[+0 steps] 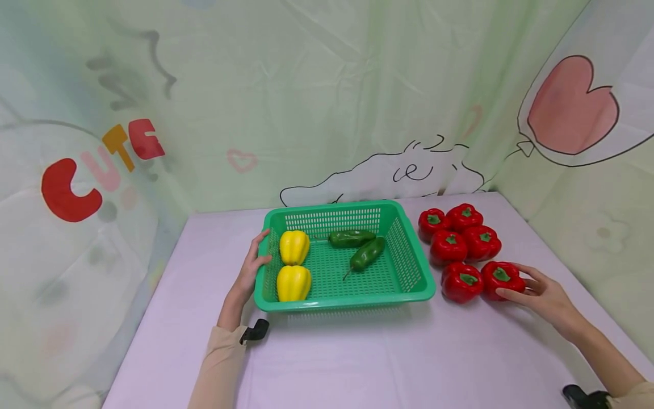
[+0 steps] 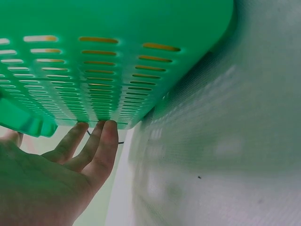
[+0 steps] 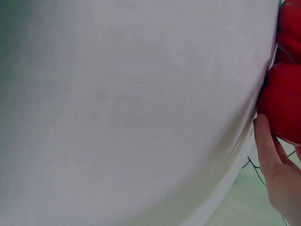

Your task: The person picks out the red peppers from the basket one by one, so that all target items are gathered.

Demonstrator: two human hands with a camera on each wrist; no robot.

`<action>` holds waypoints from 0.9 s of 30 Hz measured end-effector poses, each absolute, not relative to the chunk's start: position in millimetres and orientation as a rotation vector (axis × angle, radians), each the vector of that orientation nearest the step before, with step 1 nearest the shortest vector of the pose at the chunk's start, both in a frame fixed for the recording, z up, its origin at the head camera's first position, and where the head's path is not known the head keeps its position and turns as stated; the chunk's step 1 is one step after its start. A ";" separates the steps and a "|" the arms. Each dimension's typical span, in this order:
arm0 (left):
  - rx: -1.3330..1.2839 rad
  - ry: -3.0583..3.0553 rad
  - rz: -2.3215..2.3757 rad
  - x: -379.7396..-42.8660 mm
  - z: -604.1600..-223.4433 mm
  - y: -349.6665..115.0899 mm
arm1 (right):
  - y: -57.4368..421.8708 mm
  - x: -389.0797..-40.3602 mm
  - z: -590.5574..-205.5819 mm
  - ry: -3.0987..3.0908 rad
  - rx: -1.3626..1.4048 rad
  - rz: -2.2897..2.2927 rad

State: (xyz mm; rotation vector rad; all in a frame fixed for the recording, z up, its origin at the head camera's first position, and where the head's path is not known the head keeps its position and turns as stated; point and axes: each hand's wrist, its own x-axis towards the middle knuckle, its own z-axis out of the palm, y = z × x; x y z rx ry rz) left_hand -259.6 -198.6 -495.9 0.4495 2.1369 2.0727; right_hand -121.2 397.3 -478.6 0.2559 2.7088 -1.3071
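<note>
A green plastic basket (image 1: 347, 304) stands on the table. Two yellow bell peppers (image 1: 294, 247) lie along its left side, and two long green peppers (image 1: 367, 254) lie toward its back right. My left hand (image 1: 250, 271) holds the basket's left rim; in the left wrist view its fingers (image 2: 107, 141) touch the slotted outer wall. On the right, several red bell peppers (image 1: 462, 282) sit close together. My right hand (image 1: 544, 295) grips the front rightmost red bell pepper (image 1: 502, 280), thumb at its front and fingers behind. The right wrist view shows only part of that hand and pepper.
A pale cloth covers the table (image 1: 352, 363). Behind and at both sides hangs a printed curtain (image 1: 327, 102). Black wrist straps (image 1: 254, 330) sit at both sleeves.
</note>
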 end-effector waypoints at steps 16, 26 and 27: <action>0.459 2.143 2.083 -261.8 -496.0 -198.0 | 396.1 -130.4 -471.3 2.683 0.208 -1.270; 0.446 2.170 2.015 -262.2 -495.7 -202.7 | 400.7 -129.1 -473.3 2.691 0.194 -1.289; 0.447 2.172 2.009 -262.2 -495.4 -203.2 | 401.4 -128.3 -473.4 2.702 0.190 -1.281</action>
